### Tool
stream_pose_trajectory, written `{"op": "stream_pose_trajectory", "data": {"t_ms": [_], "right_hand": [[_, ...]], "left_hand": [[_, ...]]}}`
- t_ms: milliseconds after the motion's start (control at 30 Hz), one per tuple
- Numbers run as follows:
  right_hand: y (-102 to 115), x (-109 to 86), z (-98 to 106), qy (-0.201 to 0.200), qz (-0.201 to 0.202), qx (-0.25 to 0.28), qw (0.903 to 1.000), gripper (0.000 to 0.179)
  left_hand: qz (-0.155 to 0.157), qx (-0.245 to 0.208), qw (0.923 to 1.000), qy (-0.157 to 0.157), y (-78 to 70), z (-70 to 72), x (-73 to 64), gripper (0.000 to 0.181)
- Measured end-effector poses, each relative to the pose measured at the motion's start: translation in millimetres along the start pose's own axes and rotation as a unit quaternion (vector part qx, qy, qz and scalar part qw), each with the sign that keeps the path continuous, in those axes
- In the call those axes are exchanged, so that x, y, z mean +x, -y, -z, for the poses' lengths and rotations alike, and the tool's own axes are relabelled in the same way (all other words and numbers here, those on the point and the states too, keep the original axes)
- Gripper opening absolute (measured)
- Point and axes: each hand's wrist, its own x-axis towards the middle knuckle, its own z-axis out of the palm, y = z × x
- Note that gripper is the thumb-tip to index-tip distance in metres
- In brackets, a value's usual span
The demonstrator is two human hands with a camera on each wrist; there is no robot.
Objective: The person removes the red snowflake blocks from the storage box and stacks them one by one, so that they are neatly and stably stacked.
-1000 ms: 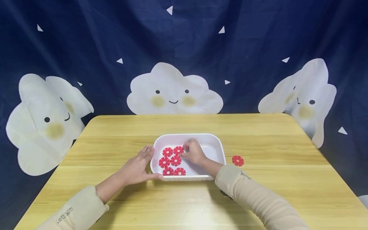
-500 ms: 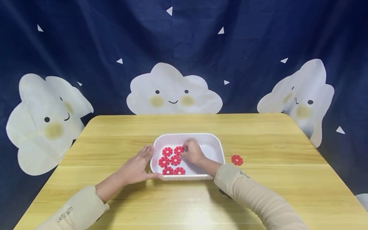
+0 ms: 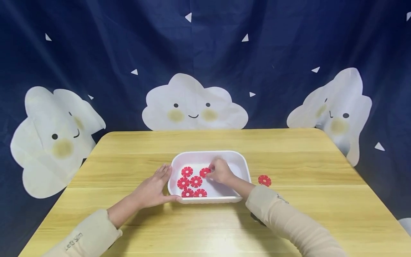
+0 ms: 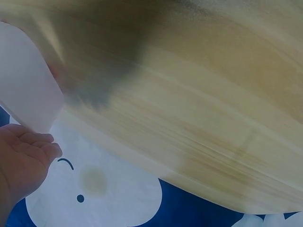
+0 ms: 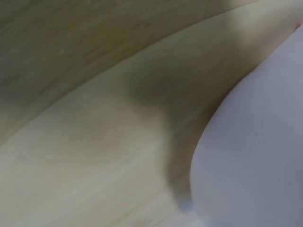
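Right hand (image 3: 221, 172): pinches part-hidden disc (image 3: 204, 172)
Left hand (image 3: 155, 187): spread against tray (image 3: 212, 200)
Left sleeve (image 3: 91, 231): "Let's Slim"
Right sleeve (image 3: 285, 217): lettering illegible

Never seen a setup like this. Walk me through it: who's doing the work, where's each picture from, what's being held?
No robot: a person works with two bare hands.

The head view is worn on the head, looking forward and down. It shows a wooden table, a dark blue cloud-print curtain behind it, and a white tray. Six red notched discs show inside the tray; a seventh disc lies on the table to its right.

The left hand rests against the tray's left end. The right hand pinches one of the six.

The wrist views come from cameras worn on each wrist. The left one catches fingers at the tray's side; the right one is blurred, mostly table and a white surface, probably the tray's wall.
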Motion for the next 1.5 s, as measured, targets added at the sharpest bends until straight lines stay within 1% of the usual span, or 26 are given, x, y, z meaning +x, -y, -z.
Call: {"op": "stream_pose_trajectory", "data": {"t_ms": [133, 333, 600, 700, 867, 933, 1100, 1300, 1400, 1433, 1500], "right_hand": [[-6, -2.4, 8, 0.004, 0.007, -0.01, 0.9999, 0.023], [-12, -5.8, 26, 0.032, 0.02, -0.022, 0.9991, 0.02], [-15, -12.2, 46, 0.046, 0.051, -0.037, 0.997, 0.021], [-16, -13.9, 52, 0.039, 0.068, -0.032, 0.9964, 0.02], [-16, -17.6, 59, 0.016, 0.115, -0.038, 0.9925, 0.019], [-16, -20.3, 62, 0.009, 0.128, -0.036, 0.9911, 0.019], [-22, -26.8, 69, -0.008, 0.143, -0.013, 0.9896, 0.019], [-32, -32.0, 78, -0.029, 0.156, -0.004, 0.9873, 0.019], [-36, -37.4, 82, -0.037, 0.17, 0.007, 0.9847, 0.02], [-37, -39.4, 83, -0.047, 0.181, 0.009, 0.9824, 0.019], [-39, -43.1, 87, -0.059, 0.187, 0.018, 0.9803, 0.02]], "left_hand": [[0.0, 0.001, 1.0, 0.0, 0.7, -1.4, 0.5, 0.102], [0.005, -0.002, 1.0, 0.004, 0.5, -1.9, 0.5, 0.103], [0.004, 0.0, 1.0, 0.001, 0.4, -3.5, -0.1, 0.102], [0.003, -0.004, 1.0, -0.001, -0.2, -3.9, 0.5, 0.103], [0.004, -0.003, 1.0, -0.004, -0.3, -3.6, 1.3, 0.102], [0.003, 0.0, 1.0, -0.004, 0.4, -3.7, 0.8, 0.102], [0.002, 0.003, 1.0, -0.002, 1.4, -3.7, 0.1, 0.103], [0.006, 0.007, 1.0, -0.002, 1.2, -2.1, 0.7, 0.104], [0.007, 0.006, 1.0, 0.0, 1.5, -2.3, 0.1, 0.104], [0.007, 0.006, 1.0, 0.001, 1.5, -2.4, -0.1, 0.104], [0.006, 0.007, 1.0, 0.0, 1.7, -2.6, -0.6, 0.104]]}}
